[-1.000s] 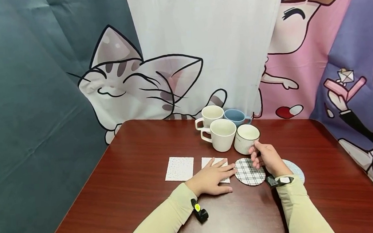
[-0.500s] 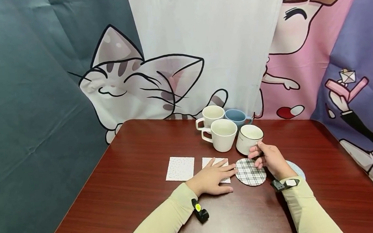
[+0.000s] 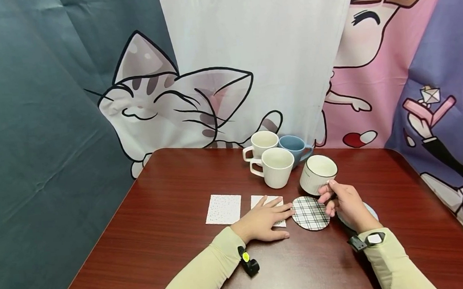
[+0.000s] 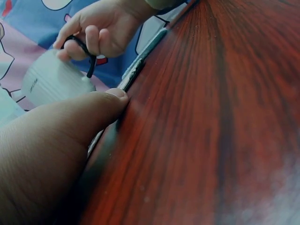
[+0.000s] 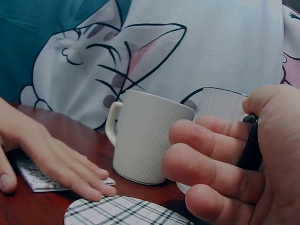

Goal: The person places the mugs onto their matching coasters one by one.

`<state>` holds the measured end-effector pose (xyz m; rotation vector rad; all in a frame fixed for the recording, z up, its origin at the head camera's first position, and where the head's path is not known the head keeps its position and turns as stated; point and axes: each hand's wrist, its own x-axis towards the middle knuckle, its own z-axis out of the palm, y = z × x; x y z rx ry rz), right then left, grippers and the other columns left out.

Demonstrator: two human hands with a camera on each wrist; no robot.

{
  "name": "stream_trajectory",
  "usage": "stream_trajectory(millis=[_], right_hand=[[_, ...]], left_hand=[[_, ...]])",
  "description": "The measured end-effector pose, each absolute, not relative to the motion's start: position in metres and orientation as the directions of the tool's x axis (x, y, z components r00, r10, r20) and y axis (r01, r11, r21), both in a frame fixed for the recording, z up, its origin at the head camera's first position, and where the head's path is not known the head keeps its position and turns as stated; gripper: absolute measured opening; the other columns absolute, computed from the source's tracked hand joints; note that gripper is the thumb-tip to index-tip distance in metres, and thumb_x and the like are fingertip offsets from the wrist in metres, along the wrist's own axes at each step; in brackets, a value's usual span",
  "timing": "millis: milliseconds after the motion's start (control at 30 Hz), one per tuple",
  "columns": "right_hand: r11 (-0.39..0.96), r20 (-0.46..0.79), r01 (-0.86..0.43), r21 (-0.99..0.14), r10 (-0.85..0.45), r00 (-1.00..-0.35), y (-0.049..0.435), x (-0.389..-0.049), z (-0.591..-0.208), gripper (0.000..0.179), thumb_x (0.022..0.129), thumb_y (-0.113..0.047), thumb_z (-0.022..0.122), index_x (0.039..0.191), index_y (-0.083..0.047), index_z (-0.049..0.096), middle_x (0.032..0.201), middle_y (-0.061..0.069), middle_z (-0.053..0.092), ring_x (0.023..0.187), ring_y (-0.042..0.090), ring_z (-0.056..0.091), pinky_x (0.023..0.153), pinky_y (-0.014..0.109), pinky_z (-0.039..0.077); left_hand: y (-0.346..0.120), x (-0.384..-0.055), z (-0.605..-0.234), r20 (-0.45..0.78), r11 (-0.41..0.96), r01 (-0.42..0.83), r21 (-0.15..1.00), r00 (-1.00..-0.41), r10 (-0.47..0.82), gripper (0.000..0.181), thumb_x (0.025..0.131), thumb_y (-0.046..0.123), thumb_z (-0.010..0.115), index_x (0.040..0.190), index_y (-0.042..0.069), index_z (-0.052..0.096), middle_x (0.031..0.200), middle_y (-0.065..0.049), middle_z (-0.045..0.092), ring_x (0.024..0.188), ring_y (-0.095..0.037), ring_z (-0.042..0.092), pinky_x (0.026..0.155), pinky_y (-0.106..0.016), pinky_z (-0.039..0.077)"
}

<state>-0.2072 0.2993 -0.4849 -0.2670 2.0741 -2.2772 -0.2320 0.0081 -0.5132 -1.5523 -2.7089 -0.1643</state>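
My right hand (image 3: 348, 203) grips a white ribbed mug (image 3: 315, 181) with a black rim by its black handle (image 5: 251, 145). The mug leans slightly; whether its base touches the table I cannot tell. Just in front of it lies a round plaid coaster (image 3: 310, 215). My left hand (image 3: 264, 221) rests with fingers spread on a square white speckled coaster (image 3: 256, 200), covering most of it. Its fingertips reach the plaid coaster's left edge. In the left wrist view, the left thumb (image 4: 70, 124) lies along the table.
Behind the held mug stand two white mugs (image 3: 278, 168) and a blue mug (image 3: 294, 146), close together. Another square speckled coaster (image 3: 223, 208) lies to the left. A pale blue round coaster (image 3: 372, 215) is partly hidden behind the right hand. A printed curtain hangs past the table's far edge.
The right hand has moved right, taking the black-rimmed mug away from the other mugs and tilting it a little. More of the blue mug shows. My left hand has stayed put.
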Motion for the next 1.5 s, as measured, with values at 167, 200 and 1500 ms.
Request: stream_trajectory(millis=[167,200,1500], right_hand=[[-0.106,0.148,-0.128,-0.986,-0.214,-0.965,0.301,-0.195,-0.482,0.052,0.113,-0.027,0.032,0.096,0.012,0.062,0.073,0.003,0.071,0.045,0.012,0.063,0.04,0.025,0.049],[-0.111,0.162,-0.14,-0.984,-0.232,-0.959,0.302,-0.192,-0.481,0.052,0.113,-0.026,0.031,0.095,0.011,0.062,0.074,0.003,0.071,0.045,0.012,0.063,0.04,0.025,0.049],[-0.116,0.207,-0.173,-0.978,-0.449,-0.869,0.301,-0.155,-0.5,0.049,0.113,-0.012,0.021,0.087,0.026,0.037,0.064,0.0,0.065,0.048,0.012,0.066,0.036,0.032,0.048]], left_hand=[[0.008,-0.232,-0.514,0.061,0.503,0.861,0.076,-0.507,0.86,0.07,0.098,0.064,0.049,0.158,0.031,0.036,0.163,0.013,0.029,0.154,-0.019,0.019,0.121,-0.058,0.016],[0.008,-0.232,-0.515,0.06,0.503,0.861,0.077,-0.508,0.86,0.07,0.098,0.064,0.049,0.158,0.031,0.036,0.163,0.013,0.029,0.154,-0.019,0.018,0.121,-0.058,0.016],[0.009,-0.234,-0.514,0.054,0.51,0.858,0.066,-0.513,0.857,0.069,0.098,0.062,0.048,0.158,0.031,0.035,0.164,0.013,0.028,0.154,-0.02,0.019,0.12,-0.059,0.016]])
